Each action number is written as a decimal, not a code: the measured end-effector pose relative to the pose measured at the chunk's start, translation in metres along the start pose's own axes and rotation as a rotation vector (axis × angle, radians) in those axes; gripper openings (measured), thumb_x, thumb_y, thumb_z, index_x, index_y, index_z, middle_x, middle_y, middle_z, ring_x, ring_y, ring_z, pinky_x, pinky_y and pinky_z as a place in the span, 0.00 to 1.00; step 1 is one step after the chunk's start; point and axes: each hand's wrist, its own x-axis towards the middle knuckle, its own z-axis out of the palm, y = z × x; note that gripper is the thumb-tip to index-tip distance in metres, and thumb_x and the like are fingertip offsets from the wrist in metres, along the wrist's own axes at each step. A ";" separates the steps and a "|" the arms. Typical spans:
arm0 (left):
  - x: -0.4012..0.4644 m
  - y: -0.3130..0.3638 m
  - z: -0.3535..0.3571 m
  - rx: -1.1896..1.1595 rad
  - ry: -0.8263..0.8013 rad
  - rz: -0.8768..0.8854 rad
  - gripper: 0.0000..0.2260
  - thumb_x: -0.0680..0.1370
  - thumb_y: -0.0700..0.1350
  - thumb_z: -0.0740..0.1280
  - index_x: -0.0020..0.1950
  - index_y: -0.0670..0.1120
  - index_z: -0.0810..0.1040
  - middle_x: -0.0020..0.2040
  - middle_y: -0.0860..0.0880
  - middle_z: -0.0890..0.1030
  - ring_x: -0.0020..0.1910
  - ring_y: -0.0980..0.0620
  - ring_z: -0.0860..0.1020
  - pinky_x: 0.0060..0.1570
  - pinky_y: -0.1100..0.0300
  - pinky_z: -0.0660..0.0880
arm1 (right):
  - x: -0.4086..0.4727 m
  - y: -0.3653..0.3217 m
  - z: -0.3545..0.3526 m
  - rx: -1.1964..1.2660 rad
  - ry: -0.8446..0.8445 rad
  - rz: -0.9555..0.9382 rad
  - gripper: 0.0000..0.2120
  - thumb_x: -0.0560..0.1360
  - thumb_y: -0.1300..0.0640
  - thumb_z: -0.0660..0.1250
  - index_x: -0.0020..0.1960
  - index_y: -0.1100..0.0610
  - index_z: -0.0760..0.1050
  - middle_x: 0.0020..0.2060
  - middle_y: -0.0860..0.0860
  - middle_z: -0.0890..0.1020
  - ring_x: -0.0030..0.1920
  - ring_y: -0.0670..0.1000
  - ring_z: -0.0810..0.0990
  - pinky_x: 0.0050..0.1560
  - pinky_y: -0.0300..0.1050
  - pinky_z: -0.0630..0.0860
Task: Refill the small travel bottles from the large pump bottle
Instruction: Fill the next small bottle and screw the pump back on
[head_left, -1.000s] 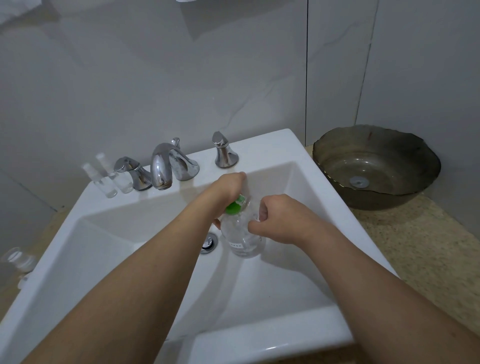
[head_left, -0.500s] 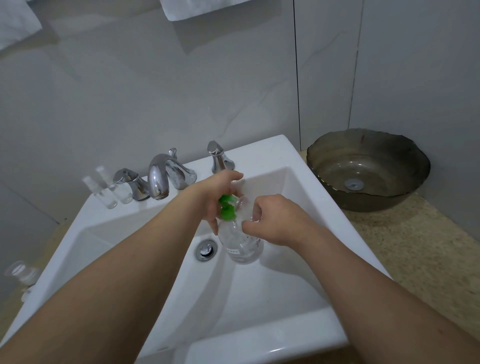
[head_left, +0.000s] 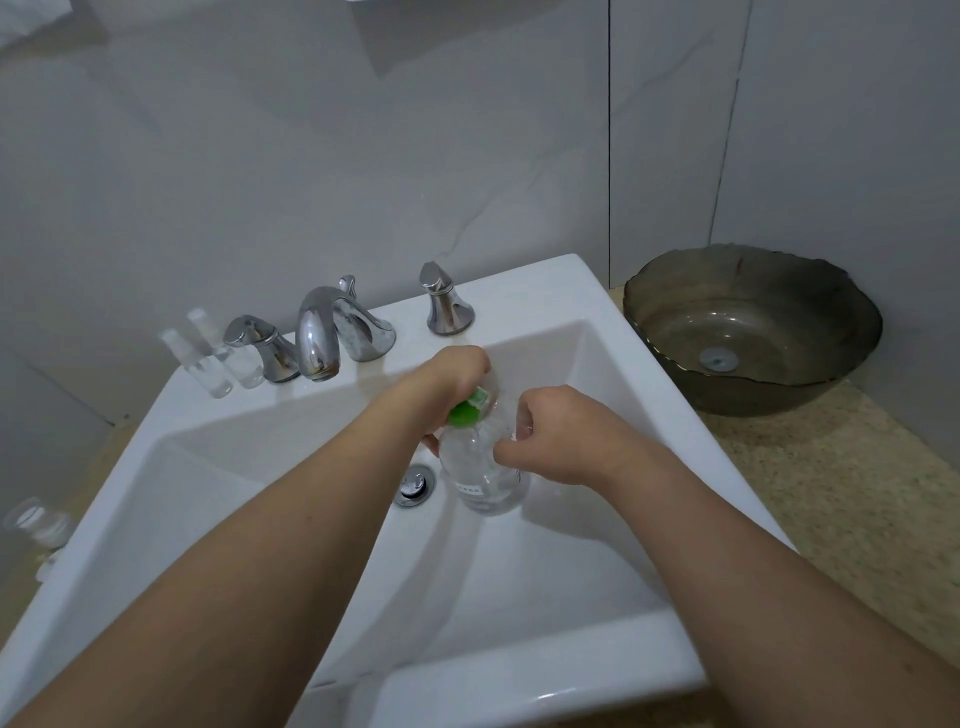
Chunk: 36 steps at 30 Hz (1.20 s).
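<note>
Clear large bottle (head_left: 485, 475) with green top (head_left: 467, 411) is gripped by both hands (head_left: 457, 374) (head_left: 558, 439), fingers curled round it; travel bottles (head_left: 221, 358) stand untouched, seemingly unfilled.

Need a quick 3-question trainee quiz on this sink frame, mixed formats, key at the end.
1. True or false: the two small clear bottles stand on the sink ledge, to the left of the tap.
2. Multiple choice: what does the left hand grip? A) the tap B) the green top of the large clear bottle C) the dark bowl
3. Fill in: the large clear bottle is held over the ___ of the sink, near the drain.

Key: 1 true; 2 B; 3 basin. The right hand also holds the large clear bottle, fingers curled at its shoulder.
</note>
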 end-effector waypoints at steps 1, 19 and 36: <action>0.000 0.000 0.000 -0.004 -0.001 -0.001 0.16 0.77 0.48 0.58 0.57 0.43 0.80 0.55 0.41 0.84 0.45 0.40 0.80 0.43 0.42 0.79 | 0.000 0.000 0.000 0.000 -0.002 0.001 0.13 0.62 0.43 0.66 0.38 0.52 0.72 0.36 0.46 0.77 0.36 0.48 0.76 0.31 0.42 0.70; -0.006 0.008 -0.018 -0.038 -0.119 -0.060 0.25 0.78 0.58 0.62 0.69 0.44 0.73 0.64 0.42 0.78 0.61 0.37 0.77 0.60 0.26 0.70 | 0.001 -0.004 -0.003 0.006 0.092 -0.047 0.13 0.62 0.42 0.66 0.36 0.50 0.71 0.34 0.46 0.77 0.34 0.46 0.76 0.31 0.41 0.70; 0.004 -0.002 -0.002 0.035 -0.007 -0.038 0.18 0.77 0.53 0.56 0.57 0.43 0.77 0.55 0.41 0.82 0.52 0.36 0.80 0.49 0.36 0.80 | 0.000 0.000 0.000 0.010 0.008 -0.011 0.13 0.63 0.43 0.67 0.38 0.52 0.72 0.35 0.47 0.77 0.35 0.48 0.77 0.33 0.43 0.73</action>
